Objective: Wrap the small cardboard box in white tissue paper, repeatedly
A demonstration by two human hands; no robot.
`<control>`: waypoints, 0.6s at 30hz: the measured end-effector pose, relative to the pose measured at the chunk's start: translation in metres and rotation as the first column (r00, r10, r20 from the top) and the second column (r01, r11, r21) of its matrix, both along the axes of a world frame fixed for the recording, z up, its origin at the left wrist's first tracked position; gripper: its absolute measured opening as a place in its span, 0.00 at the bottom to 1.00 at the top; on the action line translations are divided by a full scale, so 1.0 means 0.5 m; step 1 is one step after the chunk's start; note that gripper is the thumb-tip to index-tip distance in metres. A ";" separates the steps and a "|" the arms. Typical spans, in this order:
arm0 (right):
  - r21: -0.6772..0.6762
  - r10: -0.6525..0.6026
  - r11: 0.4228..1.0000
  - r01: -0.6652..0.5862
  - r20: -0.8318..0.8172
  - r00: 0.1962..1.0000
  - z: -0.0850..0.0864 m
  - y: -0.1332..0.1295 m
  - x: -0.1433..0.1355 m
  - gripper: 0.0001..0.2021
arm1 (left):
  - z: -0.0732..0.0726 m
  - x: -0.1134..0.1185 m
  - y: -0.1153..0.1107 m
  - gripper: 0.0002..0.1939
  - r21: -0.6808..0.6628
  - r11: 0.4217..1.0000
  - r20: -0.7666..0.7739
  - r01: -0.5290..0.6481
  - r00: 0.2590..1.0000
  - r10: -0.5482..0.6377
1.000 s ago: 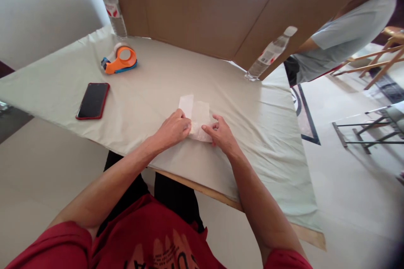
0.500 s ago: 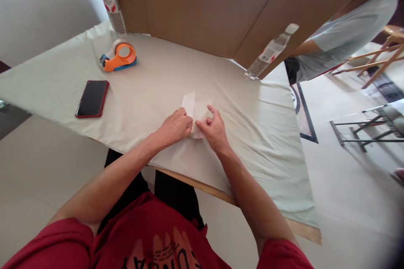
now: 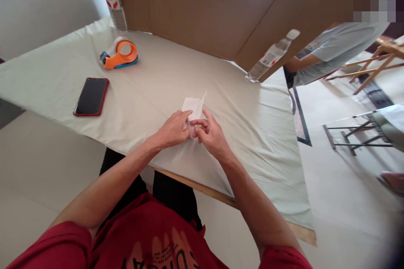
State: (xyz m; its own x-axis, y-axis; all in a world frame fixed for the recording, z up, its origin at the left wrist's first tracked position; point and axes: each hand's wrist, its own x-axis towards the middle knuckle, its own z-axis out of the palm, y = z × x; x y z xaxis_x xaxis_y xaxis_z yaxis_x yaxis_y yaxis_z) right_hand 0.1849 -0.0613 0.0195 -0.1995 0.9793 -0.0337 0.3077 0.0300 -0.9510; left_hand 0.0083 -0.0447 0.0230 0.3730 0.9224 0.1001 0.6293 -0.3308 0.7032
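Near the table's front edge, both hands are on a small white paper-like piece [image 3: 193,106]. Its far part shows past my fingers, with one thin flap standing up on the right. My left hand [image 3: 175,128] is closed on the near left side, thumb and fingers pressed together. From the right, my right hand [image 3: 212,133] pinches the near right side, its index finger bent over the middle. The near part looks crumpled and partly see-through, and the fingers hide most of it.
On the left lie a phone [image 3: 91,96] in a red case and an orange tape dispenser [image 3: 121,55]. Water bottles stand at the back left [image 3: 114,4] and back right [image 3: 271,56], before a cardboard panel [image 3: 202,8]. A person in a grey shirt [image 3: 344,50] is beyond.
The white piece's flaps have shifted: the left one lies flatter and a thin one now stands on the right. My right fingers have curled inward, closer to my left hand.
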 end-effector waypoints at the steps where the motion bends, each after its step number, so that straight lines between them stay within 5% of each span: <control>1: 0.044 0.022 0.999 -0.024 0.040 0.999 -0.004 -0.002 0.002 0.41 | -0.004 0.000 -0.002 0.31 -0.040 0.999 0.076 -0.020 0.997 0.023; 5: 0.179 0.042 0.980 -0.085 0.232 0.972 -0.009 -0.005 0.000 0.38 | -0.014 0.015 -0.011 0.29 -0.129 0.980 0.223 -0.152 0.958 0.178; 11: 0.196 0.107 0.965 -0.173 0.305 0.946 -0.009 0.009 0.009 0.37 | -0.025 0.038 -0.014 0.20 0.020 0.972 0.087 -0.233 0.969 0.230; 15: 0.197 -0.020 0.980 -0.001 0.105 0.994 -0.028 0.031 0.037 0.31 | -0.025 0.036 -0.012 0.24 0.025 0.977 0.060 -0.211 0.976 0.209; 18: 0.296 -0.134 0.951 0.092 0.124 0.983 -0.037 0.050 0.051 0.28 | -0.024 0.036 -0.015 0.27 0.031 0.980 0.042 -0.198 0.980 0.196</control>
